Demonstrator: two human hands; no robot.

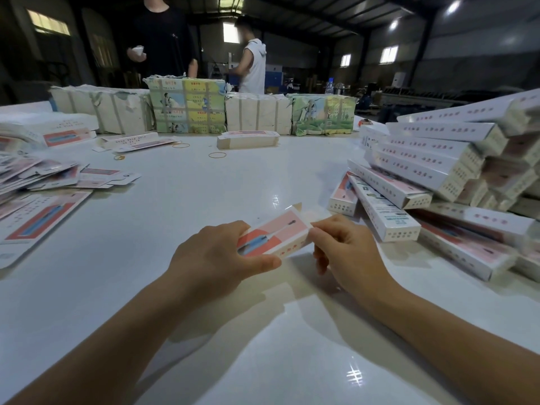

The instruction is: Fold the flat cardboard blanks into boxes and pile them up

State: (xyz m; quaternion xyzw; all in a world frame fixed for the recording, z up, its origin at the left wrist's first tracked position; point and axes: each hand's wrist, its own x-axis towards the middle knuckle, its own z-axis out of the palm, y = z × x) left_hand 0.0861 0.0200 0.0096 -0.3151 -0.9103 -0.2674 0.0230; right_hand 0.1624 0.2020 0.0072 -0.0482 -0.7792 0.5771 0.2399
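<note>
A pink and white cardboard box (274, 233), partly folded, is held just above the white table (204, 185) in front of me. My left hand (216, 255) grips its near end, thumb along the side. My right hand (344, 247) pinches the box's right edge near a flap. Flat printed blanks (43, 182) lie spread at the left. A pile of folded long boxes (438, 171) rises at the right.
Wrapped bundles of stock (187, 108) line the table's far edge, with a small stack of blanks (248, 140) before them. Rubber bands (217, 155) lie loose on the table. Two people (163, 39) stand behind the bundles.
</note>
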